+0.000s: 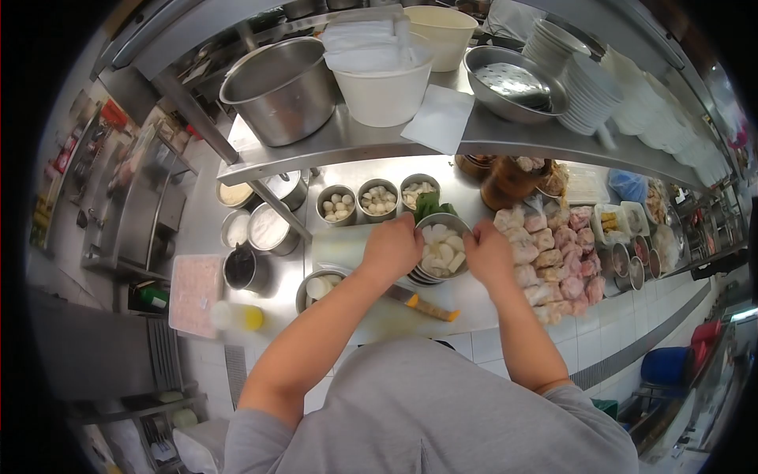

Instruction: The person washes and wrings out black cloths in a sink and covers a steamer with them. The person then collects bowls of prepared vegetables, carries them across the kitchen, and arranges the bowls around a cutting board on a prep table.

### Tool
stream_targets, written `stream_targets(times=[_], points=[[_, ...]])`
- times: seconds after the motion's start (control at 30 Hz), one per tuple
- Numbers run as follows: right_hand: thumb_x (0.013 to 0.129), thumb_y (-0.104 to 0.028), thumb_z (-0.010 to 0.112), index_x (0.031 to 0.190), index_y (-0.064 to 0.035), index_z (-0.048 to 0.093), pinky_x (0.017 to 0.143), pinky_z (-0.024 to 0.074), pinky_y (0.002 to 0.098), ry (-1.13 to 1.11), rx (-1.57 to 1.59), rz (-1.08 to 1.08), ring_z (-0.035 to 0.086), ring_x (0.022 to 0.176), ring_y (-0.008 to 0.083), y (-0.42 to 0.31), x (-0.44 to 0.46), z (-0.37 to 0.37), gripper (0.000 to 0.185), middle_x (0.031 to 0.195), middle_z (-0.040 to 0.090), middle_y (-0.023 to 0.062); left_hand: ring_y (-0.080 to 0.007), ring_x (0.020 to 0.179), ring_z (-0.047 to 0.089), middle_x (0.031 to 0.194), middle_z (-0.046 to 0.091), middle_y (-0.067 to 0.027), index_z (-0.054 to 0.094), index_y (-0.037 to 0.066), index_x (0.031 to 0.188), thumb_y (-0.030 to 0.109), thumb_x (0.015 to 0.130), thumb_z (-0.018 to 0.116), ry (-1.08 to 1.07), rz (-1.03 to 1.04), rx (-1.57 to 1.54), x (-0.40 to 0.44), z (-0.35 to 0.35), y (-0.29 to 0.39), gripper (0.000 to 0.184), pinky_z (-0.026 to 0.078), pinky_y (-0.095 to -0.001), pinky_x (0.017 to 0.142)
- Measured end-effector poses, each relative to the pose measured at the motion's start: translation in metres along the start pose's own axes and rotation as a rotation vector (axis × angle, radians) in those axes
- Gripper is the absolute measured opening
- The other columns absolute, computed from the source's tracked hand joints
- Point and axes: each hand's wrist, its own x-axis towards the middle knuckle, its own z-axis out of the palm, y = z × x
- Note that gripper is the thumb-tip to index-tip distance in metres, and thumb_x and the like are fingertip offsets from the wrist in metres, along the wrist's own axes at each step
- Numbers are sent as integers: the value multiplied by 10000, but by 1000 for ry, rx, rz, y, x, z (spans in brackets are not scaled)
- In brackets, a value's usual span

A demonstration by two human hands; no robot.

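Observation:
My left hand [394,246] and my right hand [489,251] are closed on opposite sides of the rim of a round metal bowl [459,223]. White sliced pieces [442,251] fill the bowl, which tilts toward me. Below it, the edges of other metal bowls show, partly hidden. A knife with an orange-yellow handle [430,309] lies on the cutting board [335,251] under my left forearm. Dark green leaves [433,206] sit just behind the bowl. Another metal container [303,299] with white pieces stands left of my left forearm.
Tubs of pale round items [338,207] line the back of the counter. Many bagged raw meat portions [562,257] lie at right. A steel shelf [347,152] overhangs the counter, carrying a pot [280,95] and stacked plates [591,95]. A yellow-capped bottle [237,316] lies at left.

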Motion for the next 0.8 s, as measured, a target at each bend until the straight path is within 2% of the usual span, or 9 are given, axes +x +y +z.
stream_targets(times=[0.4, 0.5, 0.57, 0.7, 0.77, 0.8], points=[[908, -225, 664, 897, -30, 605, 680, 499, 488, -92, 8, -18, 650, 762, 428, -9, 9, -13, 204, 773, 659, 206, -448, 739, 680, 755, 679, -258, 588, -21, 896, 202, 945, 575, -7, 4, 14, -6, -10, 0, 229, 550, -541, 703], [926, -213, 618, 936, -9, 589, 743, 511, 542, -161, 12, 5, 653, 837, 464, -13, 11, -17, 206, 817, 672, 248, -449, 734, 681, 753, 678, -264, 584, -29, 898, 211, 953, 566, -29, -16, 14, -7, -14, 4, 247, 552, -545, 700], [927, -200, 647, 930, -21, 590, 668, 487, 451, -119, 84, -5, 630, 720, 382, -9, 11, -17, 188, 766, 641, 193, -452, 750, 682, 764, 685, -257, 593, -22, 892, 221, 951, 570, -21, -28, -38, -9, -17, 7, 252, 546, -550, 705], [931, -196, 651, 928, -15, 584, 662, 474, 427, -136, 136, -15, 607, 699, 327, -13, 18, -30, 194, 759, 623, 176, -452, 775, 681, 778, 695, -235, 617, -10, 901, 295, 973, 562, -22, 17, -76, -4, -30, 12, 319, 539, -543, 725], [928, -189, 656, 929, -10, 581, 656, 467, 410, -158, 108, 12, 585, 686, 294, -22, 21, -45, 193, 752, 615, 160, -396, 891, 698, 865, 706, -231, 659, -9, 961, 396, 999, 532, -104, -146, -213, 1, -43, 21, 427, 531, -483, 824], [928, -189, 656, 929, -10, 581, 656, 467, 410, -157, 107, 12, 585, 686, 294, -21, 24, -48, 193, 752, 615, 160, -396, 891, 698, 865, 706, -231, 659, -9, 961, 396, 999, 532, -103, -146, -214, 5, -41, 17, 427, 531, -483, 824]])
